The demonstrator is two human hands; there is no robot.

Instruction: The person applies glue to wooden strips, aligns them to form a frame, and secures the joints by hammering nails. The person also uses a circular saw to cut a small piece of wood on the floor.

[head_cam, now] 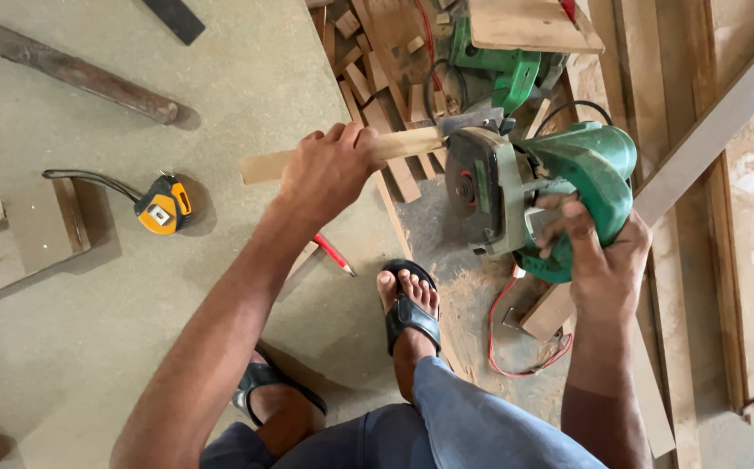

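While two hands (329,169) work, one saw (538,195), one strip (342,155)

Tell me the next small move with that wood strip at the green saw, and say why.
Probably ease the wood strip a little further into the blade of the green circular saw. The left hand grips the strip mid-length, its far end already sits at the blade guard, and the right hand steadies the saw body.

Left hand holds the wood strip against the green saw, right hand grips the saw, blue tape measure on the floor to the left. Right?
One error: the tape measure is yellow and black, not blue, as the head view shows. The left hand does hold the wood strip at the green saw, gripped by the right hand.
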